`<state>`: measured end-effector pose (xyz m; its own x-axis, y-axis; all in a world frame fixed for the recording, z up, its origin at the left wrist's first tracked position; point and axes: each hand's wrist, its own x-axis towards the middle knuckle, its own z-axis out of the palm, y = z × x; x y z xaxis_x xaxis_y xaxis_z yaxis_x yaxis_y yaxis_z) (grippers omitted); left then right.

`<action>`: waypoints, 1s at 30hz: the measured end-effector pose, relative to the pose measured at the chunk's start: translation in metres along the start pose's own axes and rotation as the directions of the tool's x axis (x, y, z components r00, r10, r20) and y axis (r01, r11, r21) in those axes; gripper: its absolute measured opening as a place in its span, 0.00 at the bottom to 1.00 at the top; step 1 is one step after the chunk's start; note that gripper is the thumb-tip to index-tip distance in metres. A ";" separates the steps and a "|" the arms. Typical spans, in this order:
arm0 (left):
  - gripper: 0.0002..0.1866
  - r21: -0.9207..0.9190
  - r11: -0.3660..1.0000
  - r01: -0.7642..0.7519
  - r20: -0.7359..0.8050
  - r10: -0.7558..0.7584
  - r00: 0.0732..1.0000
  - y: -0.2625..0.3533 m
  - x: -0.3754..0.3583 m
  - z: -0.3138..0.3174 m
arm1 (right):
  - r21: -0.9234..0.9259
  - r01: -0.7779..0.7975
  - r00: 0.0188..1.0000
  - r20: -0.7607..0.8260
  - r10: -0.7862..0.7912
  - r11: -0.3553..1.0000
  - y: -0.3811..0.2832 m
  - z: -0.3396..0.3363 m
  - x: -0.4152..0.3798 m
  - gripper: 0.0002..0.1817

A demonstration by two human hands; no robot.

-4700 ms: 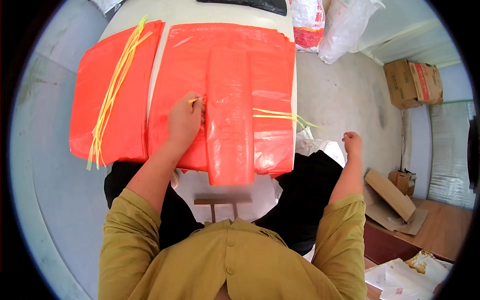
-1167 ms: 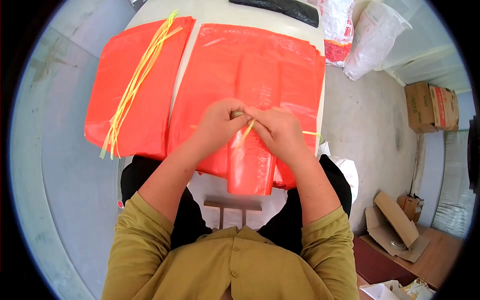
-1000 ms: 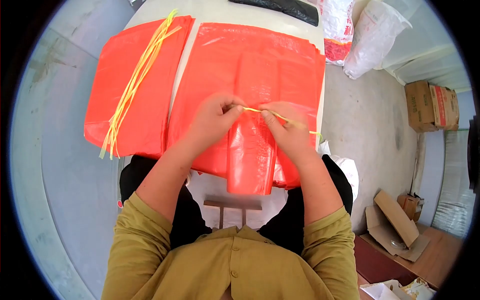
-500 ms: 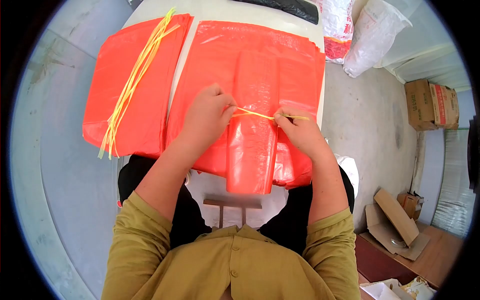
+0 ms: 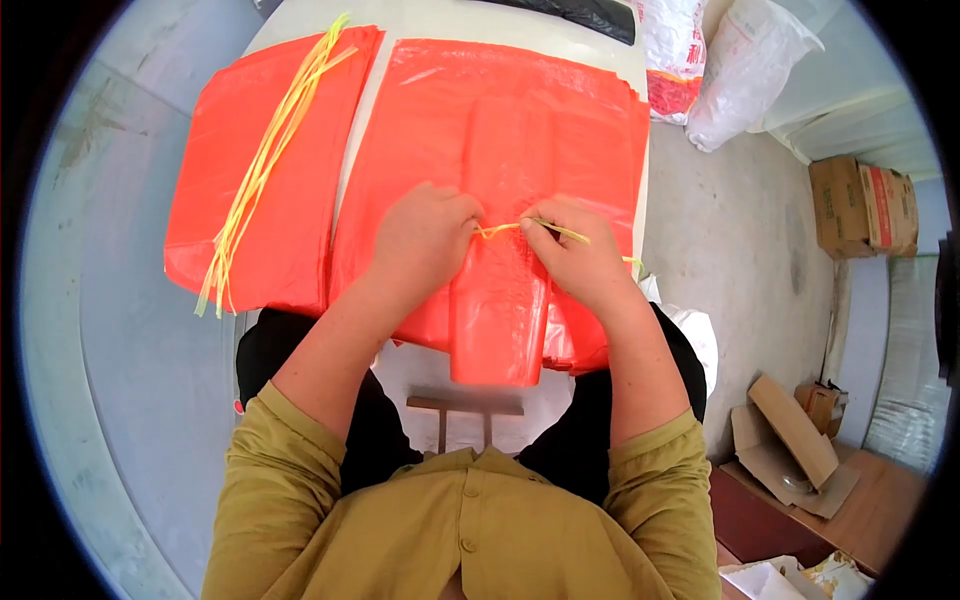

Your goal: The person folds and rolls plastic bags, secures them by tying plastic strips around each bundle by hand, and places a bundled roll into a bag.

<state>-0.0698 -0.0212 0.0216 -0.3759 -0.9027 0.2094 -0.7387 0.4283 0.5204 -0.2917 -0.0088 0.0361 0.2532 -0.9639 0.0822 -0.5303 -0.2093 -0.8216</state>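
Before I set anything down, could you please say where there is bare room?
The tabletop is bare between the right red stack and the black bundle; the floor is bare between the tabletop and the cardboard box. The right red stack is crowded: the left hand and right hand hold a yellow strip across the red roll.

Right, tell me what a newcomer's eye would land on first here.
Probably the bright red plastic: a left stack and a wider right stack side by side on the pale table. Next, the long red bundle on the wider stack, where the left hand and right hand pinch a yellow strip across it. Then the loose yellow strips lying along the left stack.
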 end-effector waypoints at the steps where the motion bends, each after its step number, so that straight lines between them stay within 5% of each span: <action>1: 0.04 0.006 1.000 -0.025 -0.004 0.025 1.000 -0.001 0.000 -0.001 | -0.028 0.007 1.000 -0.008 -0.007 1.000 0.001 0.000 0.001 0.07; 4: 0.03 0.062 0.995 -0.073 -0.053 0.076 0.996 -0.001 -0.002 -0.006 | -0.168 -0.040 0.999 0.013 0.043 0.985 -0.003 -0.005 0.001 0.06; 13: 0.07 0.167 0.976 0.137 -0.033 -0.133 0.990 -0.011 -0.002 -0.014 | -0.029 -0.063 0.998 0.024 0.064 0.998 -0.004 -0.002 0.002 0.08; 16: 0.06 0.243 0.969 0.046 -0.085 -0.026 0.996 -0.010 -0.006 -0.016 | -0.003 -0.111 0.994 -0.005 0.111 0.994 0.004 0.000 0.002 0.08; 19: 0.06 0.323 0.942 -0.092 -0.295 0.192 0.936 -0.001 -0.001 -0.023 | 0.060 -0.176 0.984 -0.021 0.177 0.983 0.006 -0.002 -0.001 0.09; 22: 0.05 0.273 0.940 -0.204 -0.281 0.280 0.918 0.003 0.001 -0.028 | 0.044 -0.187 0.982 -0.019 0.188 0.981 0.003 -0.008 -0.002 0.11; 25: 0.03 0.015 0.992 -0.129 -0.232 0.129 0.964 0.000 0.001 -0.016 | -0.013 -0.176 0.984 -0.013 0.176 0.984 0.002 -0.010 -0.002 0.12; 27: 0.05 -0.249 0.966 0.065 -0.188 -0.114 0.975 0.001 0.001 -0.011 | -0.044 -0.144 0.990 -0.014 0.144 0.989 0.008 -0.006 -0.002 0.13; 28: 0.07 -0.372 0.914 0.161 -0.142 -0.228 0.963 0.001 0.001 -0.009 | -0.060 -0.129 0.992 -0.016 0.128 0.990 0.011 -0.005 -0.003 0.13; 30: 0.09 -0.728 0.603 0.328 0.090 -0.389 0.917 0.000 0.004 -0.005 | -0.060 -0.156 0.988 -0.017 0.155 0.986 0.011 -0.003 -0.003 0.14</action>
<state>-0.0683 -0.0251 0.0264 -0.1077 -0.9905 -0.0854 -0.1611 -0.0674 0.9846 -0.3012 -0.0087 0.0285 0.1540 -0.9874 -0.0366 -0.6111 -0.0661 -0.7888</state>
